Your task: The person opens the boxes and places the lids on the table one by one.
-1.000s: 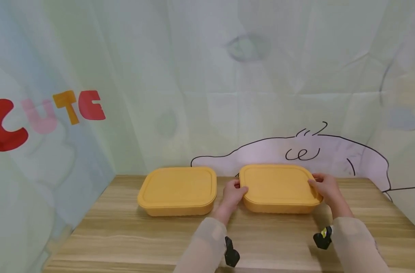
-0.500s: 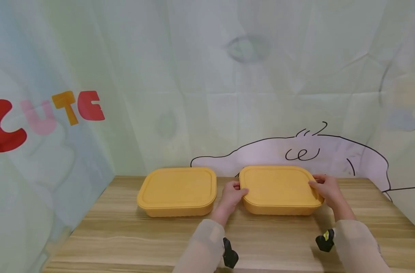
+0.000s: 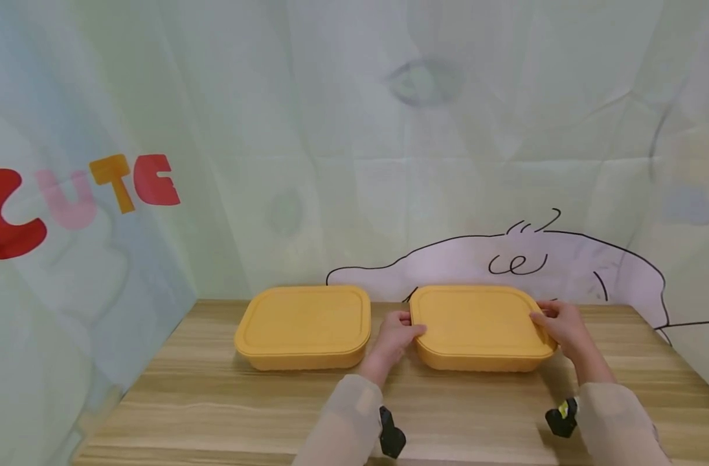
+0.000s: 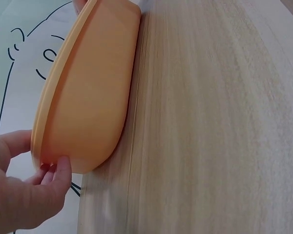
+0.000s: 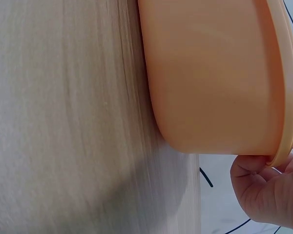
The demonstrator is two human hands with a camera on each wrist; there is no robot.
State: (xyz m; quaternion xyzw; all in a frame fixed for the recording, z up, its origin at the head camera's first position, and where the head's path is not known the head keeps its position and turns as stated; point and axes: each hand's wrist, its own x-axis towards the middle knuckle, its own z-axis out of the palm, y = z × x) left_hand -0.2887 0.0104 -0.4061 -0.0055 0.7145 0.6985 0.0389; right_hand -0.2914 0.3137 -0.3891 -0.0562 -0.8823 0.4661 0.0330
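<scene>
A yellow lidded storage box [image 3: 479, 323] is on the right side of the table, with one hand at each short end. My left hand [image 3: 395, 336] grips its left end, thumb over the lid's rim and fingers curled beneath it, as the left wrist view shows on the box wall [image 4: 88, 92]. On the other end, my right hand [image 3: 566, 330] pinches the rim, thumb on top and fingers tucked under the lip in the right wrist view. A second, matching yellow box [image 3: 304, 327] stands to the left, apart from my left hand. What the boxes contain is hidden by their lids.
Both boxes stand near the back edge of the wooden table [image 3: 232, 414]. Behind them hangs a printed curtain [image 3: 342, 162] with a cartoon figure and large coloured letters. Black devices [image 3: 392, 437] are strapped at both wrists.
The right box has shifted slightly toward me and a little to the right, both hands keeping their grip. The left box has not moved.
</scene>
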